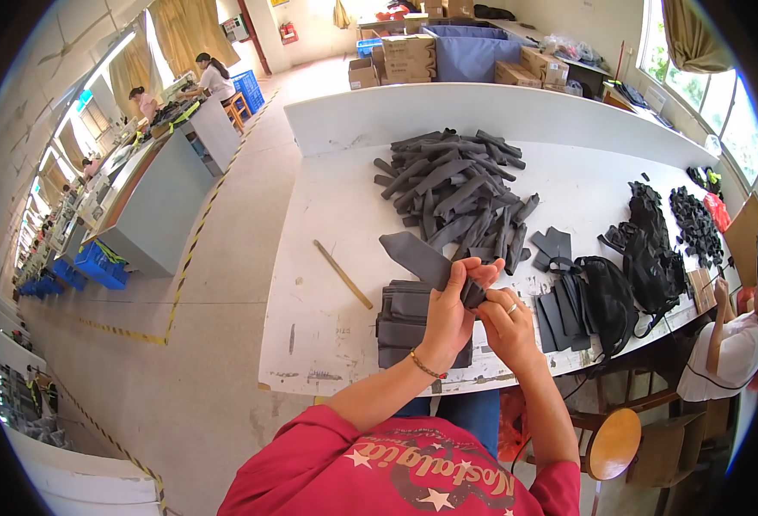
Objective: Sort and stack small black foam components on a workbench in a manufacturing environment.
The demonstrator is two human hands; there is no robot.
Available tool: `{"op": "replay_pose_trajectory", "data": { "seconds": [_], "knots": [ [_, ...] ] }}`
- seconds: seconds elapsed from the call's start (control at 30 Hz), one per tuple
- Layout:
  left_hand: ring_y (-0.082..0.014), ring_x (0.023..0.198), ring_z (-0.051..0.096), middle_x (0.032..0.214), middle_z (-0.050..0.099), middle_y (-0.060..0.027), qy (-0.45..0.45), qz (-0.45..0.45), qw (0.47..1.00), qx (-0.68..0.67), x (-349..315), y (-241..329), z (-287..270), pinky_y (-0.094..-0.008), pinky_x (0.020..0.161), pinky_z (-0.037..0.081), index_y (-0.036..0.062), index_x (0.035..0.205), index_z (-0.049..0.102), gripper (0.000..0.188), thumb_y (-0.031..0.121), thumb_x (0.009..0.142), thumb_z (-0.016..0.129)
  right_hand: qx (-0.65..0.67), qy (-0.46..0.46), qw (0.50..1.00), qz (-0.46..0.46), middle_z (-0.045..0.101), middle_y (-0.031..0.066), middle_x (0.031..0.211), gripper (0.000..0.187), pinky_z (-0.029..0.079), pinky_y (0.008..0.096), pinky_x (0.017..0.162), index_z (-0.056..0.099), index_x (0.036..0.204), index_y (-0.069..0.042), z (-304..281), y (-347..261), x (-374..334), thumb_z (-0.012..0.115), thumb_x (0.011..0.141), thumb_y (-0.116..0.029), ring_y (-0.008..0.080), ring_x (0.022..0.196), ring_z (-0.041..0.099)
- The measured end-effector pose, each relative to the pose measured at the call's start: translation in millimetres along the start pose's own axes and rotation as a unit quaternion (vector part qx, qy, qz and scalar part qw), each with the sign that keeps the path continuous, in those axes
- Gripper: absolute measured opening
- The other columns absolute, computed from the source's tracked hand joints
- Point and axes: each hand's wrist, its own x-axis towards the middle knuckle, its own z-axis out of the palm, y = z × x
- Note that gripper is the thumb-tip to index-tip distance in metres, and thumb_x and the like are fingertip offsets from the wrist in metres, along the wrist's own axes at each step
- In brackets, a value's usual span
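Head view: left hand [448, 314], wearing a thin bracelet at the wrist, raised above the near edge of the white tabletop [327, 258], fingers [473, 273] curled tight around the near end of a long flat dark grey fabric strip [422, 258]. Strip slanting up and leftward from the grip, clear of the tabletop. Right hand [506, 322], ring on one finger, pressed against the left, fingers pinching the same end of the strip from the other side.

Directly beneath the hands, a neat stack of folded dark grey fabric pieces [405, 322] near the table's front edge. Beyond, a large loose heap of similar dark grey strips [456, 193] mid-table. To the left, a slim wooden stick [343, 273] lying diagonally. To the right, black bags with straps [628, 275], and a seated person in white [727, 353] at the table's end.
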Motion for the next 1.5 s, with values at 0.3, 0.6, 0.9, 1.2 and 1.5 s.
{"op": "replay_pose_trajectory", "data": {
  "seconds": [0.3, 0.6, 0.9, 1.2, 1.5],
  "knots": [
    [-0.0317, 0.119, 0.060, 0.103, 0.071, -0.0124, -0.012, -0.015, 0.999, 0.028, -1, -3, -7, -0.0424, 0.107, 0.045, 0.0020, 0.109, 0.060, 0.031, 0.030, 0.103, 0.049, 0.002, -0.008, 1.000, 0.007, 0.060, 0.0113, 0.093, 0.020, 0.051, 0.0396, 0.064, 0.058, 0.084, -0.002, 0, 4, -1, 0.073, 0.071, 0.003, 0.0311, 0.077, 0.060],
    [-0.0263, 0.122, 0.056, 0.131, 0.059, -0.0204, -0.016, -0.037, 0.998, 0.040, 14, 8, -13, -0.0408, 0.103, 0.044, 0.0016, 0.119, 0.059, 0.038, 0.034, 0.102, 0.051, 0.283, 0.130, 0.882, 0.353, 0.057, 0.0076, 0.109, 0.012, 0.048, 0.0276, 0.081, 0.062, 0.089, 0.001, 33, -14, 1, 0.072, 0.082, 0.001, 0.0154, 0.093, 0.058],
    [-0.0315, 0.135, 0.046, 0.121, 0.065, -0.0172, -0.121, -0.014, 0.992, 0.040, 11, 14, -3, -0.0461, 0.114, 0.036, 0.0031, 0.118, 0.061, 0.033, 0.030, 0.101, 0.051, 0.456, 0.242, 0.734, 0.441, 0.061, 0.0030, 0.095, 0.023, 0.049, 0.0260, 0.075, 0.060, 0.114, 0.002, 6, -30, 3, 0.058, 0.099, -0.016, 0.0116, 0.084, 0.059],
    [-0.0331, 0.135, 0.045, 0.119, 0.066, -0.0173, -0.138, -0.032, 0.990, 0.014, 10, 9, -10, -0.0477, 0.114, 0.036, 0.0036, 0.117, 0.061, 0.032, 0.029, 0.101, 0.052, 0.375, 0.269, 0.790, 0.403, 0.063, -0.0018, 0.080, 0.014, 0.045, 0.0204, 0.068, 0.064, 0.097, 0.000, 22, -30, -11, 0.068, 0.094, -0.013, 0.0050, 0.072, 0.055],
    [-0.0331, 0.101, 0.068, 0.109, 0.068, -0.0200, 0.040, 0.083, 0.989, 0.120, 14, 55, -37, -0.0406, 0.090, 0.057, -0.0024, 0.114, 0.063, 0.026, 0.018, 0.098, 0.061, 0.335, 0.215, 0.814, 0.424, 0.063, 0.0006, 0.081, 0.005, 0.045, 0.0211, 0.064, 0.064, 0.095, 0.001, 9, -16, -23, 0.066, 0.091, -0.001, 0.0072, 0.069, 0.057]
  ]
}}
